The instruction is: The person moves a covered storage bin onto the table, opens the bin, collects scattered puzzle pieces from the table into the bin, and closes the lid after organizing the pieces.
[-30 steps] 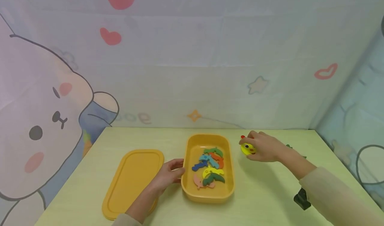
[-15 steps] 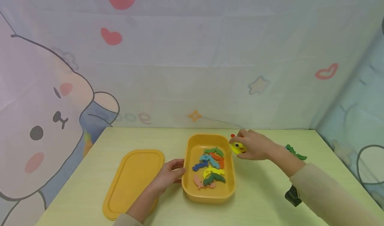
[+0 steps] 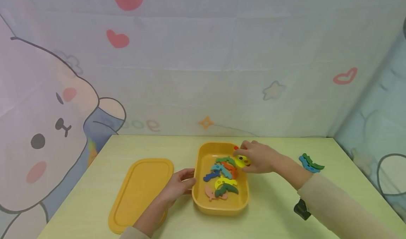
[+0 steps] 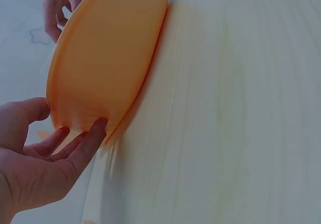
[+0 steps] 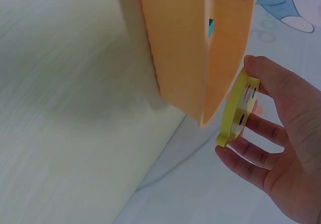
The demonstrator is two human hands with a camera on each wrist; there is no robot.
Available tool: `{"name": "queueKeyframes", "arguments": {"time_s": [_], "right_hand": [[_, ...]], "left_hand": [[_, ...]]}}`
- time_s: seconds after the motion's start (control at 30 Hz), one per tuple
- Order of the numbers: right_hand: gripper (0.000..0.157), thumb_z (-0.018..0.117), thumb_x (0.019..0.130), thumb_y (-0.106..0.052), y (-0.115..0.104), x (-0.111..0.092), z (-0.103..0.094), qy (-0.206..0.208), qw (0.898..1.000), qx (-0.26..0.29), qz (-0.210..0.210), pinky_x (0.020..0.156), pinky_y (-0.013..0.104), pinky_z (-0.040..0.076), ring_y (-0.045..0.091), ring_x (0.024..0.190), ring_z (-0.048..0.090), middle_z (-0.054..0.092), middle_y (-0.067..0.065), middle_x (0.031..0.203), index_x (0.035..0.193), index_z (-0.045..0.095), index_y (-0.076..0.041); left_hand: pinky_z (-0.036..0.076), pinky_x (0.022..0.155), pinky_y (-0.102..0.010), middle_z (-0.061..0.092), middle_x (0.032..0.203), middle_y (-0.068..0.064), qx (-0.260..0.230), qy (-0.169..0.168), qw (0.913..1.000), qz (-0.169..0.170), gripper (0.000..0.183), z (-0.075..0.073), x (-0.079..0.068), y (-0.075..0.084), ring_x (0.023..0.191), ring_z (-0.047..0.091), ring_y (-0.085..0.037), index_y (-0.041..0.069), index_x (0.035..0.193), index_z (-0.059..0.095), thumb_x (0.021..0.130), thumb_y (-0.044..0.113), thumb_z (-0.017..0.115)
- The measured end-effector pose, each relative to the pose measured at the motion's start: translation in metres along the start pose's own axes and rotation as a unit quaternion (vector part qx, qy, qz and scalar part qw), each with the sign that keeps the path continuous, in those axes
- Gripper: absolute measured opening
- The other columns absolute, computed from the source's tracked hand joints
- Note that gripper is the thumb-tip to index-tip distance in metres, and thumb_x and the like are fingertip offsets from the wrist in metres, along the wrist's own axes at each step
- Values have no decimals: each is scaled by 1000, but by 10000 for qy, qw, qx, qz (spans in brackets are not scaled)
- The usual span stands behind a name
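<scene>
The right hand (image 3: 260,157) pinches the yellow chick-faced piece (image 3: 242,161) at its edges, between thumb and fingertips, over the right rim of the orange box (image 3: 222,210). The left hand (image 3: 178,186), fingers spread, touches the box's left wall. Since one second earlier, the piece has shifted leftward from beside the box.

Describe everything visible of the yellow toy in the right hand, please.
The yellow toy is a flat piece with a thick, plain edge. One side, turned toward the head camera, bears a face with dark eyes and an orange mark; a small red part tops it. Wood or plastic, I cannot tell. The right hand pinches its edges between thumb and fingers, above the right side of the box, apparently clear of it.
</scene>
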State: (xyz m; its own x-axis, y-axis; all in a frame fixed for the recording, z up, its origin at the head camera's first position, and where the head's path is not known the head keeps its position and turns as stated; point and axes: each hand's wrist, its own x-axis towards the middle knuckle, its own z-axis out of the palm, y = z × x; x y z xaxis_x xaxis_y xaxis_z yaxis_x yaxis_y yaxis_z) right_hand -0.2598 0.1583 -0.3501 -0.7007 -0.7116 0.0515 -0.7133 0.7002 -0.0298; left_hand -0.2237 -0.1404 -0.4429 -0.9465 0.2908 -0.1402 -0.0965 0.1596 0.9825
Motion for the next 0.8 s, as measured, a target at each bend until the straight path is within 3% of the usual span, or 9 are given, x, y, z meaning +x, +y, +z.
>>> {"name": "queueKeyframes", "arguments": {"time_s": [0.43,0.8], "right_hand": [[43,67,80,-41,-22,12,3,-167,9996,53,-219,65,25,43,17,83,47,54,3,106,118,60,-23],[38,66,80,-32,-34,17,10,-229,9988,-43,-441,65,25,46,16,89,49,53,2,107,117,60,-25]], "left_hand": [[55,77,-37,46,130,-25,11,-20,10000,14,47,-1,1,-1,109,55,-31,-5,134,39,92,13,53],[55,78,-36,45,131,-25,14,-14,10000,-6,47,0,-1,2,110,54,-32,-5,134,39,92,13,53]]}}
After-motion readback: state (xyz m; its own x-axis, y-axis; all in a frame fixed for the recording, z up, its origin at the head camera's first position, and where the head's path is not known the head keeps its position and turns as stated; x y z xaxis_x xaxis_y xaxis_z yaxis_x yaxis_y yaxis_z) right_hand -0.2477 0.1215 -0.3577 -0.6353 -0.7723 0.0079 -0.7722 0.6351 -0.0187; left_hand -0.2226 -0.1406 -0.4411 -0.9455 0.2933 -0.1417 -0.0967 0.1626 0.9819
